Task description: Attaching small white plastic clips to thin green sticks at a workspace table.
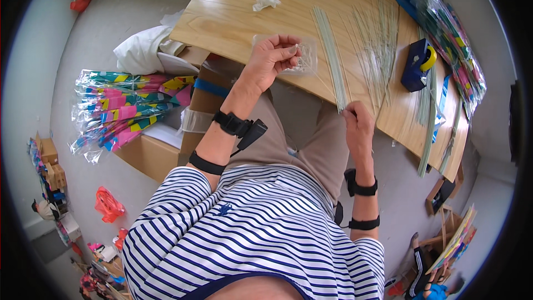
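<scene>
My left hand (273, 61) is closed in a pinch above a small clear plastic tray (309, 62) holding little white pieces. A thin pale rod (318, 78) slants from its fingertips toward my right hand (358, 120). My right hand is closed at the table's near edge, its thumb and forefinger pinched where the rod's lower end appears to be. Right above those fingers ends a tight bundle of pale green rods (331, 58). More thin rods (373, 50) lie fanned out to its right. Whatever small piece my left fingertips may hold is hidden.
On the wooden table (233, 11) stand a dark blue tape dispenser (415, 66) and clear-wrapped colourful bundles (452, 39). White scraps (266, 3) lie at the far side. An open cardboard box (150, 155) with wrapped colourful bundles (130, 105) stands at left. People sit farther off.
</scene>
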`<move>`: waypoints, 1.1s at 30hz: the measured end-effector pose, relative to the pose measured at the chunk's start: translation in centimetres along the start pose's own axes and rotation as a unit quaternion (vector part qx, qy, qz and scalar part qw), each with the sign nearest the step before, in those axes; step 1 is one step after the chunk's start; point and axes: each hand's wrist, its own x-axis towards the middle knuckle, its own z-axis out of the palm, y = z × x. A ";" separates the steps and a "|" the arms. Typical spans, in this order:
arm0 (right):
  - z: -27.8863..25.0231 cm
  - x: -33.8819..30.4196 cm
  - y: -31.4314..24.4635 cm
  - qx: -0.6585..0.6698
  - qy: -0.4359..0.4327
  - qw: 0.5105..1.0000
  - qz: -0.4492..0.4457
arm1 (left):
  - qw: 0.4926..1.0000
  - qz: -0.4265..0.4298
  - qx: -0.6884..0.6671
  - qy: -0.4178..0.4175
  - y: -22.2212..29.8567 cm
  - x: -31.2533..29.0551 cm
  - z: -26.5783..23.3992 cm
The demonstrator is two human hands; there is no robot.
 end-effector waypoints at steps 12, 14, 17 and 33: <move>-3.3 -4.7 -1.9 0.006 0.038 0.995 0.096 | 0.999 -0.003 0.043 -0.023 -0.4 -2.1 2.4; -3.2 -4.2 -2.9 0.015 0.037 0.996 0.085 | 0.997 -0.021 0.067 -0.045 -0.6 -2.5 2.9; -2.5 -2.9 -5.0 0.049 0.041 0.996 0.064 | 0.992 -0.057 0.071 -0.088 -1.0 -3.9 4.8; -2.0 -3.3 -5.9 0.134 0.086 0.981 0.111 | 0.988 -0.047 -0.108 -0.102 -1.2 -4.4 3.9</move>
